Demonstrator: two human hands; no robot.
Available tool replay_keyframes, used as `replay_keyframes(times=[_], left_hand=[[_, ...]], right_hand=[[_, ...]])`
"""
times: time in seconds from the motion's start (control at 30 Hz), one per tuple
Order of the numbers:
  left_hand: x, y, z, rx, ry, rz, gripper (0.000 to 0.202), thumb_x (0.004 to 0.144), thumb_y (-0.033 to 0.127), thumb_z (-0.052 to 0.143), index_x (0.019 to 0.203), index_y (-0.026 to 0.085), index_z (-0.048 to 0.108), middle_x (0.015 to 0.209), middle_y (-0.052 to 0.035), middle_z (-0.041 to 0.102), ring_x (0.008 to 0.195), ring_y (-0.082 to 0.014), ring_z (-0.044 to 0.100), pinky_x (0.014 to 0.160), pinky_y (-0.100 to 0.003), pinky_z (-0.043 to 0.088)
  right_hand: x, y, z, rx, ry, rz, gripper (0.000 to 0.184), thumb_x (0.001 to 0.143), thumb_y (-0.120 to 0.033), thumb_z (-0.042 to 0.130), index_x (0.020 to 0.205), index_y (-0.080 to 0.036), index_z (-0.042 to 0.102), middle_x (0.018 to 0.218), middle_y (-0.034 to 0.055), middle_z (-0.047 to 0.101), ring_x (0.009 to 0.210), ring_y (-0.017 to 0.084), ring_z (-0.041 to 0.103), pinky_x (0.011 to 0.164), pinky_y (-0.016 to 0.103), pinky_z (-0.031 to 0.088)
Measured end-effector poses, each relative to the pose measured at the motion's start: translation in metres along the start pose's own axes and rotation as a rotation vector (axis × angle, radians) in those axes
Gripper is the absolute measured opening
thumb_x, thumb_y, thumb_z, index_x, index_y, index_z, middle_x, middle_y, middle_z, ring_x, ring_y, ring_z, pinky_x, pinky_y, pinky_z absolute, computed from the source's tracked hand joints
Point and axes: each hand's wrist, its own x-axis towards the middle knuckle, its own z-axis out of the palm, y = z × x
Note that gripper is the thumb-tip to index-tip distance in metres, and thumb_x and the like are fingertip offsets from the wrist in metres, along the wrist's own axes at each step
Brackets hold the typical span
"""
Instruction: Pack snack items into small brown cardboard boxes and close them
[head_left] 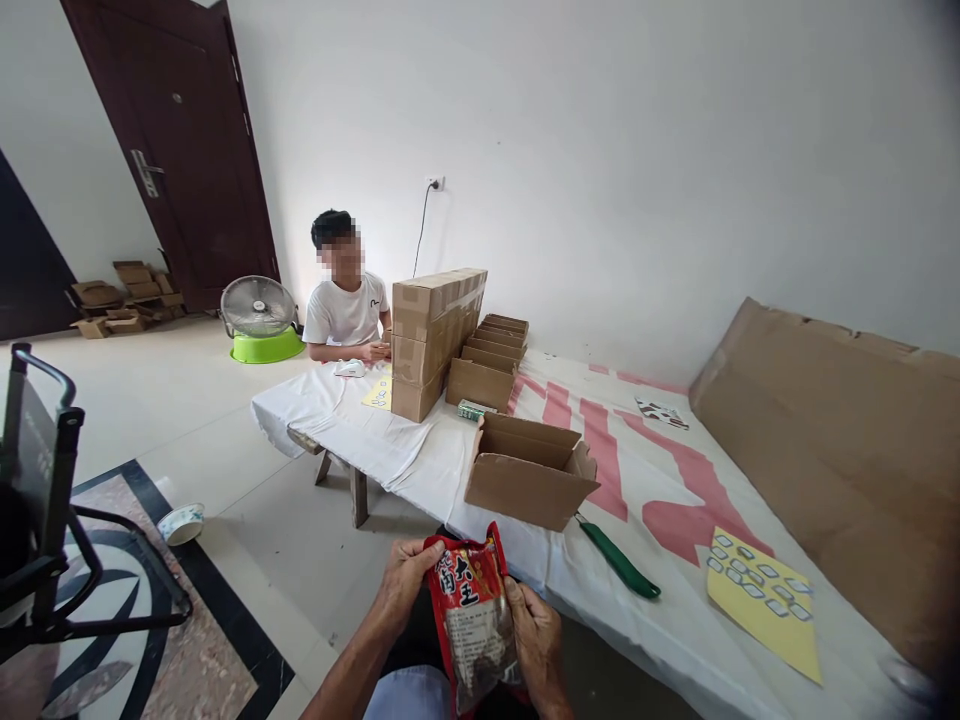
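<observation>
1. While the left hand (403, 582) pinched the top corner of the packet (480, 635) between thumb and curled fingers, the right hand (538, 637) gripped its right edge, its fingers partly closed.
2. The packet, red with a pale lower part, was held upright above the person's lap, just off the table (442, 465); whether its seal was intact could not be told.
3. Nearest beyond the hands stood a box (529, 487), open at the top, its floor hidden; the packet was outside it.
4. Right of that box lay a green handle (621, 565), then a yellow sheet (769, 605).
5. Behind stood a row of open boxes (480, 383), contents out of sight, beside stacked cartons (415, 345).
6. By appearance, the cartons, taped shut, were done; the row and the near box remained unclosed.
7. At the far end sat another person (349, 312), near a fan (259, 308).
</observation>
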Motion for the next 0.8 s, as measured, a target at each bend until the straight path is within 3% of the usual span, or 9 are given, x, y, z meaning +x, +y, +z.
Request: replay_keyframes(times=[0.13,0.3,0.5,0.6,0.7,0.8], left_hand=[[-0.002,-0.001,0.003,-0.047,-0.012,-0.059,0.068,0.062,0.078,0.092,0.066,0.012,0.076,0.068,-0.0107,0.072,0.06,-0.0169,0.058,0.066,-0.03,0.044],[-0.001,-0.003,-0.004,0.062,-0.017,-0.036,0.063,0.056,0.071,0.098,0.067,0.013,0.077,0.065,-0.0083,0.071,0.059,-0.0167,0.056,0.064,-0.03,0.041],[0.0,-0.006,0.002,-0.076,0.084,-0.033,0.066,0.059,0.076,0.094,0.064,0.013,0.075,0.066,-0.0096,0.072,0.057,-0.0166,0.057,0.063,-0.031,0.044],[-0.001,-0.005,0.009,-0.137,0.123,-0.035,0.069,0.053,0.078,0.096,0.063,0.013,0.074,0.065,-0.0094,0.072,0.056,-0.0163,0.058,0.061,-0.03,0.045],[-0.003,-0.002,0.011,-0.131,0.132,-0.023,0.071,0.053,0.079,0.096,0.06,0.014,0.072,0.064,-0.0086,0.071,0.055,-0.0156,0.057,0.06,-0.029,0.044],[-0.004,0.001,0.008,-0.109,0.148,0.015,0.071,0.056,0.081,0.094,0.065,0.013,0.075,0.065,-0.0082,0.072,0.056,-0.0156,0.057,0.061,-0.029,0.045]], right_hand=[[0.004,-0.001,-0.002,-0.044,-0.014,-0.014,0.083,0.068,-0.104,0.062,0.054,-0.023,0.048,0.055,-0.0004,0.04,0.057,0.016,0.036,0.053,0.03,0.036],[0.001,-0.004,-0.005,-0.106,-0.051,-0.09,0.083,0.072,-0.104,0.058,0.053,-0.024,0.042,0.053,-0.0011,0.037,0.056,0.015,0.034,0.052,0.029,0.034],[-0.001,-0.007,-0.004,-0.003,-0.094,-0.017,0.079,0.076,-0.099,0.06,0.062,-0.022,0.06,0.061,0.003,0.056,0.061,0.02,0.049,0.057,0.031,0.044],[0.003,-0.008,-0.005,-0.034,-0.096,-0.012,0.079,0.075,-0.099,0.062,0.059,-0.022,0.059,0.059,0.0033,0.057,0.06,0.021,0.051,0.056,0.032,0.044],[0.004,-0.011,-0.008,-0.172,-0.019,-0.101,0.074,0.08,-0.095,0.062,0.063,-0.023,0.062,0.061,0.0037,0.062,0.059,0.022,0.056,0.057,0.033,0.047],[-0.005,-0.009,-0.005,-0.337,0.131,-0.331,0.06,0.094,-0.081,0.061,0.091,-0.023,0.075,0.087,0.0103,0.077,0.08,0.029,0.071,0.075,0.04,0.059]])
